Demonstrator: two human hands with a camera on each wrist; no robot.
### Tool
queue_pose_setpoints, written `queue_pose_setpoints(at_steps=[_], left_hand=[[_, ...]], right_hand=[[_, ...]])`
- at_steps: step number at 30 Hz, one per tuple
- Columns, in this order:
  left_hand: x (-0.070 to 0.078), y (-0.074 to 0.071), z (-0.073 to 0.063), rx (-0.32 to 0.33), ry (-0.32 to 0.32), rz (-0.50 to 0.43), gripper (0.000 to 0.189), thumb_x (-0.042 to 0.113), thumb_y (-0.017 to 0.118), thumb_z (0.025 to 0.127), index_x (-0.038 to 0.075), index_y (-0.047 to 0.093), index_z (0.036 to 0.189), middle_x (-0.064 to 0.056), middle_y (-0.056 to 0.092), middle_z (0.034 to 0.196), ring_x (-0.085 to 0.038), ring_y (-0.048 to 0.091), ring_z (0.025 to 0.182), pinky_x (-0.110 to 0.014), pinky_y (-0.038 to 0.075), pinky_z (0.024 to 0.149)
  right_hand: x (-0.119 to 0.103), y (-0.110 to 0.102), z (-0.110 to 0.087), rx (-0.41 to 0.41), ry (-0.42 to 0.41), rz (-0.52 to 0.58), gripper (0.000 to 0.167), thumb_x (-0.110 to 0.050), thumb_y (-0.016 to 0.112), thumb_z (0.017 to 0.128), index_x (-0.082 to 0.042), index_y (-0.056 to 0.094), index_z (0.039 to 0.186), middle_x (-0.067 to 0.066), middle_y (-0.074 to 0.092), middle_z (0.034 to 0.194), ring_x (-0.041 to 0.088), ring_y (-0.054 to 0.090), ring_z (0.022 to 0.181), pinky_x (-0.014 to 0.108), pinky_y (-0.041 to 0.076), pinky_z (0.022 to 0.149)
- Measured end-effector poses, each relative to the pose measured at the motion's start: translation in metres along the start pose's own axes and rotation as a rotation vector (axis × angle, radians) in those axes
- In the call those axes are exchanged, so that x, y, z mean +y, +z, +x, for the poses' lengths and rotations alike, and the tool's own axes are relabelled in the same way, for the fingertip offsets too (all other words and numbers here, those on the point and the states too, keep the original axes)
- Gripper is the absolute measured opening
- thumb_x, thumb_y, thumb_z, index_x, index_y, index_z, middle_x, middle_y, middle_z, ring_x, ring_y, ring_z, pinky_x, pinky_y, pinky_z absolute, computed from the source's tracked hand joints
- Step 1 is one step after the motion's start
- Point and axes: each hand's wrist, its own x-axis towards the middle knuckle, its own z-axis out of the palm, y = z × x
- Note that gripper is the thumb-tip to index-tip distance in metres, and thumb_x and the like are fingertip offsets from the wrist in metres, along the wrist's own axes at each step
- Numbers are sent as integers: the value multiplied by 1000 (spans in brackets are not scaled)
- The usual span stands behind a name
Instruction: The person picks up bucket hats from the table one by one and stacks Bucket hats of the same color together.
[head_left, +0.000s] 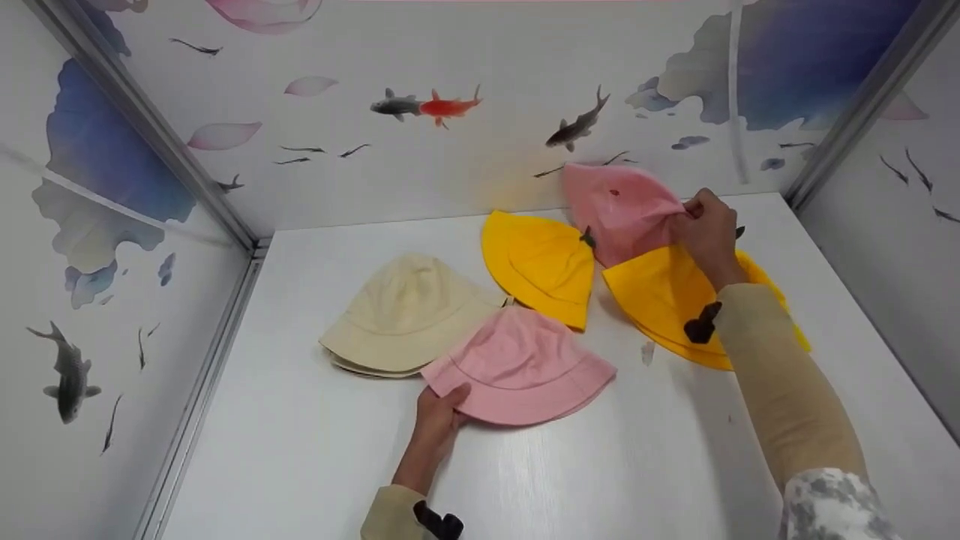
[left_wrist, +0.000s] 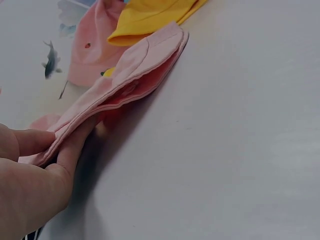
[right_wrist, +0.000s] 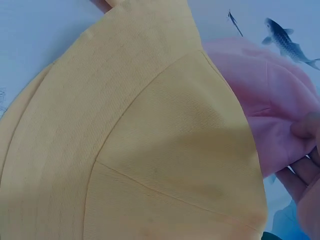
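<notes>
My left hand (head_left: 439, 415) pinches the brim of a pink bucket hat (head_left: 525, 360) lying at the front of the group, thumb on top and fingers under the brim. The left wrist view shows that brim (left_wrist: 112, 95) folded flat, edges together. At the back, my right hand (head_left: 709, 229) pinches the crown of a second pink hat (head_left: 619, 210), which leans up against the rear wall. In the right wrist view a yellow hat (right_wrist: 165, 130) fills most of the picture and overlaps this pink hat (right_wrist: 240, 75). My right forearm reaches across that yellow hat (head_left: 660, 300).
Another yellow hat (head_left: 540, 262) lies in the middle, beside the rear pink hat. A stack of cream hats (head_left: 409, 311) sits at the left, its edge meeting the front pink hat. White panels with painted fish enclose the white table (head_left: 300, 450) at back and sides.
</notes>
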Motion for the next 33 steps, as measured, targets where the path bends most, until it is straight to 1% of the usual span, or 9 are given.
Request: queue_pose_setpoints(at_steps=[3,6,10,13,15,17,24,27,33], left_hand=[[1,1,0,-7,12,0,57,4,61,97,-3,36,148,-20,54,140,-13,63,101,-29,58,88],[1,1,-1,-11,25,9,58,4,62,96,-4,36,147,-19,57,136,-12,63,98,-28,59,85],[1,1,-2,-21,34,-1,58,4,62,96,-6,36,147,-18,59,132,-12,64,96,-28,59,84],[1,1,-3,-23,27,-6,57,4,61,97,-5,36,147,-17,59,132,-11,64,96,-28,59,84],[1,1,-2,-20,23,-6,56,4,61,97,-5,36,146,-16,60,130,-11,65,96,-28,59,84],[1,1,-1,-12,14,-4,55,3,61,97,-5,36,145,-15,61,128,-11,65,95,-28,60,82],[-1,-1,0,-14,0,-28,53,9,60,99,-3,38,146,-13,62,128,-11,65,98,-28,59,84],[0,-2,-1,-10,-14,-33,53,16,59,100,0,39,146,-11,61,130,-10,63,100,-26,57,86],[2,-2,-1,-33,-12,-64,53,25,53,103,4,38,149,-9,58,136,-9,59,106,-26,55,91]], right_hand=[[-2,4,-1,86,-81,42,8,-9,59,97,-1,58,97,16,64,95,15,52,80,8,44,74],[-7,6,0,144,-141,58,11,-10,59,98,1,59,99,18,69,99,7,50,77,6,44,76],[-13,6,3,206,-218,68,10,-6,60,96,4,62,97,18,75,106,-11,50,74,4,43,75],[-17,6,5,239,-257,98,7,0,59,94,7,62,94,17,76,108,2,68,82,4,45,76],[-20,6,5,254,-270,117,8,-1,59,94,7,61,93,15,76,109,16,73,91,6,49,79],[-23,5,4,259,-281,131,12,-6,61,95,6,61,93,14,76,109,31,72,100,10,52,86],[-38,-2,-9,259,-310,160,27,-23,65,98,4,62,98,10,76,111,23,73,104,26,56,95],[-42,-6,-16,228,-305,152,26,-24,65,98,2,63,98,11,75,112,17,71,101,25,56,95],[-49,-13,-29,168,-273,124,22,-21,65,97,1,61,97,12,74,111,2,59,90,17,54,89]])
